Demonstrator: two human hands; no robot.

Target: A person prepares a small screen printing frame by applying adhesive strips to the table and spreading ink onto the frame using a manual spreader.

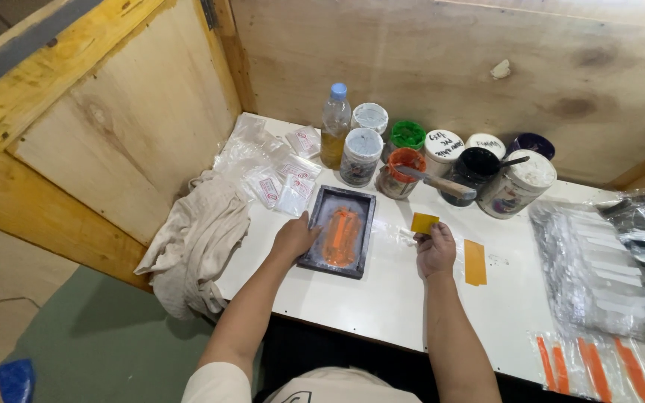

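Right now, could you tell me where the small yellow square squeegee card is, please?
In the head view, the small yellow square squeegee card is pinched in the right hand, just right of the dark rectangular printing frame.

A person's left hand (pixel 293 239) presses on the edge of a small dark-framed printing screen (pixel 339 230) smeared with orange ink, while the right hand (pixel 436 250) holds a yellow card (pixel 423 222) above the white counter (pixel 404 291). Paint pots (pixel 472 168) and a plastic bottle (pixel 335 125) line the plywood wall behind.

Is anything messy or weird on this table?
A bit. The beige cloth hangs crumpled off the table's left edge, and a paint-smeared knife lies across the open orange paint tub. Nothing looks spilled.
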